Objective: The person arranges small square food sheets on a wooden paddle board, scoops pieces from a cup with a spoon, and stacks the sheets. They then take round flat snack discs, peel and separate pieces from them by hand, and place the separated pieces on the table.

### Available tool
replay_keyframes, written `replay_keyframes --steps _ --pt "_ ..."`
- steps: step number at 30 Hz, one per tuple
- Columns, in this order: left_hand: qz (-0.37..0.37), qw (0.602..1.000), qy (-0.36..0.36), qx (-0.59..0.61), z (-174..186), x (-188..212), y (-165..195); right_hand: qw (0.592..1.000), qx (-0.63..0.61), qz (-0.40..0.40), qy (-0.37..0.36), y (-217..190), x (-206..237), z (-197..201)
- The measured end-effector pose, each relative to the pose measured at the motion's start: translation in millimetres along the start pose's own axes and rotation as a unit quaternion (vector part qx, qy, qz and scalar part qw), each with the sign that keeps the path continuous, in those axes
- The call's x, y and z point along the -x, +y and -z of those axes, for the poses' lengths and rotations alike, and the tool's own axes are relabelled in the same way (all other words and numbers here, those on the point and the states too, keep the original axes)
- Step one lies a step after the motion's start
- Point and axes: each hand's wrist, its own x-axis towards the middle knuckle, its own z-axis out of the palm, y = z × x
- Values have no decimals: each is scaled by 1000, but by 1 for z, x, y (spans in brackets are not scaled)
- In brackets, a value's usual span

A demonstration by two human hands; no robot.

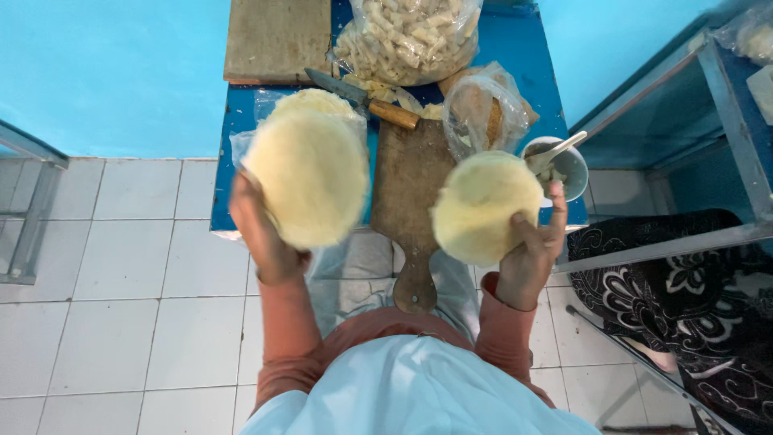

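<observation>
**Two thin dough rounds held up, one in each hand**

The person holds a pale yellow round wrapper in each hand, raised above the blue worktop point(515, 48). The left hand point(262, 234) grips the lower left edge of the larger round point(310, 177), fingers mostly hidden behind the sheet, so their exact spread cannot be told; the sheet faces the camera almost flat and is blurred. The right hand point(535, 242) pinches the smaller round point(485, 205) at its lower right rim, thumb on the front, the other fingers curled up behind.

Both rounds look thin, light and floppy, likely easy to tear or fold on themselves; holding at the rim with a flat backing of fingers seems the safe way, rather than a tight pinch in the middle. Both forearms, in orange sleeves, rise from the body with wrists bent upward and well apart.

Under the left round lies a stack of wrappers point(318, 101) on clear plastic. Between the hands sits a wooden cutting board point(411, 185), handle toward the person. A knife point(362, 98) with a wooden handle lies behind it, near a bag of pale cut pieces point(411, 36), a second bag point(483, 109) and a small bowl point(568, 173) with a spoon point(555, 149).
</observation>
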Motion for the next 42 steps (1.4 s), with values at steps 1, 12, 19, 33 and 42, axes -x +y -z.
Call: replay_keyframes --steps 1,12,19,33,42 --pt "9 1000 -4 4 3 -16 1 1000 12 1 5 -1 -1 1" --pt "-330 731 53 -596 5 -60 -25 991 127 38 -18 21 11 -18" --pt "-82 916 -317 -232 -90 56 -6 970 228 -51 -66 39 34 -23" --pt "-163 913 -228 -296 -65 90 -24 992 53 -66 -91 28 2 -40" --pt "-57 971 -204 -110 -68 82 -57 996 -29 -72 -52 41 50 -54"
